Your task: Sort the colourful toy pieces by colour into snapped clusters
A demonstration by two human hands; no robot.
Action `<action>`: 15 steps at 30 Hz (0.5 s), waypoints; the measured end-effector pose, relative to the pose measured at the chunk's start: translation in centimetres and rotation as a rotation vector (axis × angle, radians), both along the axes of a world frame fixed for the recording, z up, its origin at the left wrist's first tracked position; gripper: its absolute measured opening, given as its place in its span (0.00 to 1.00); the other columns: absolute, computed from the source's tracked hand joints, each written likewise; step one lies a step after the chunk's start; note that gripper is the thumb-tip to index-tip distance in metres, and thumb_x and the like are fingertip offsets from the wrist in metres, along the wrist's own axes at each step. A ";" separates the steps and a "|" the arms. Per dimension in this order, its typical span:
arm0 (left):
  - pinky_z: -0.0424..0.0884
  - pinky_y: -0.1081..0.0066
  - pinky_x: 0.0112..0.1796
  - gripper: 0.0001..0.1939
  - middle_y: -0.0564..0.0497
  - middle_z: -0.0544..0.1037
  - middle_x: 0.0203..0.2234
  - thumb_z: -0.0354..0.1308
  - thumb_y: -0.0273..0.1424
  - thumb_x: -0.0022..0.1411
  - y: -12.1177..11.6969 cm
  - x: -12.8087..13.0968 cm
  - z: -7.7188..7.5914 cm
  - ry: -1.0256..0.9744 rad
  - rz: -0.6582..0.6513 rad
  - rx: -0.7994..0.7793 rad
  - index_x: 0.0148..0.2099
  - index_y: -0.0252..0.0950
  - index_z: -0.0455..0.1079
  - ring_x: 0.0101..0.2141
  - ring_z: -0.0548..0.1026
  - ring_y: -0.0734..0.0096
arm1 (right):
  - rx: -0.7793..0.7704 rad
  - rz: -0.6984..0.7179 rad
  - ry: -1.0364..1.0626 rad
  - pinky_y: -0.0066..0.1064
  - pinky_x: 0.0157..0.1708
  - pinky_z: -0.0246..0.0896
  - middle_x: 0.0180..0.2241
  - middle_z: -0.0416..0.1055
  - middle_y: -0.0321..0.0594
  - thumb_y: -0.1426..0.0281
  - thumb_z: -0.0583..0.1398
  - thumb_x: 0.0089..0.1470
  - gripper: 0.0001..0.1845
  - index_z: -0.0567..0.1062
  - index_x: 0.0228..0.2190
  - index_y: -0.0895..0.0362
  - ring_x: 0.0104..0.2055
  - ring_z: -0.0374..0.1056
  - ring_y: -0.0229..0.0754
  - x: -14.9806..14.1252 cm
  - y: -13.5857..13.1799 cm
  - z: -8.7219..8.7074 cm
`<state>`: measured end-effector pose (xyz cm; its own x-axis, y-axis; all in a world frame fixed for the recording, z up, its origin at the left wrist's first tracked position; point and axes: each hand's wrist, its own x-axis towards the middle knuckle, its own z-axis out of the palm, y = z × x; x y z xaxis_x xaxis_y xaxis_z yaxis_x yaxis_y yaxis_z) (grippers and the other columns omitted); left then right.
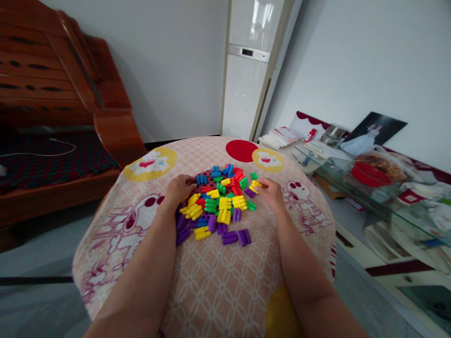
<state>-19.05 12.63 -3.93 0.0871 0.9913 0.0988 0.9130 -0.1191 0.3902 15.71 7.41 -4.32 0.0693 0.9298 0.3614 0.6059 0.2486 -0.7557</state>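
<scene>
Plastic building blocks in several colours lie in a loose pile on the round table. My left hand is at the pile's far left edge, its fingers curled and the tips against a blue block. Opposite it, my right hand pinches a yellow block between thumb and fingers, just over a purple block. Between the hands lie red blocks, green blocks and yellow blocks. Purple blocks are spread at the near side. A dark red studded piece shows partly under the pile.
A patterned cloth covers the table. To the right, a glass-topped cabinet carries papers, a red bowl and bags. A wooden bench stands at left, and a tall white air conditioner behind.
</scene>
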 end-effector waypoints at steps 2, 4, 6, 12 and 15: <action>0.72 0.66 0.48 0.21 0.45 0.82 0.47 0.54 0.36 0.60 0.0 -0.1 -0.2 -0.023 0.017 0.007 0.53 0.38 0.78 0.47 0.78 0.57 | -0.022 -0.102 0.185 0.39 0.43 0.69 0.36 0.80 0.42 0.56 0.64 0.45 0.22 0.82 0.38 0.57 0.38 0.73 0.47 2.6 0.4 -0.4; 0.73 0.67 0.47 0.21 0.46 0.82 0.46 0.54 0.36 0.60 -0.1 -0.1 -0.3 -0.044 0.023 0.008 0.52 0.39 0.79 0.45 0.78 0.59 | -0.048 -0.216 0.241 0.41 0.42 0.70 0.34 0.80 0.42 0.55 0.64 0.42 0.23 0.82 0.36 0.58 0.37 0.74 0.49 5.0 0.7 -0.9; 0.72 0.67 0.47 0.20 0.47 0.82 0.46 0.55 0.37 0.60 -0.1 -0.2 -0.3 -0.048 0.033 0.006 0.51 0.41 0.79 0.45 0.78 0.59 | -0.075 -0.307 0.178 0.42 0.43 0.69 0.33 0.80 0.42 0.57 0.63 0.43 0.21 0.82 0.34 0.58 0.37 0.74 0.49 6.4 0.7 -1.2; 0.73 0.67 0.47 0.20 0.47 0.82 0.47 0.54 0.37 0.60 -0.1 -0.2 -0.2 -0.055 0.042 -0.003 0.52 0.41 0.78 0.46 0.78 0.59 | -0.074 -0.490 -0.088 0.36 0.46 0.67 0.40 0.81 0.49 0.66 0.55 0.52 0.21 0.83 0.40 0.61 0.41 0.74 0.48 6.0 0.0 -0.2; 0.73 0.68 0.46 0.20 0.48 0.82 0.46 0.53 0.37 0.60 -0.1 -0.2 -0.2 -0.043 0.041 0.009 0.50 0.41 0.79 0.46 0.78 0.59 | -0.067 -0.557 -0.215 0.35 0.45 0.65 0.39 0.80 0.51 0.62 0.56 0.55 0.22 0.82 0.42 0.62 0.42 0.74 0.49 5.1 -0.2 0.2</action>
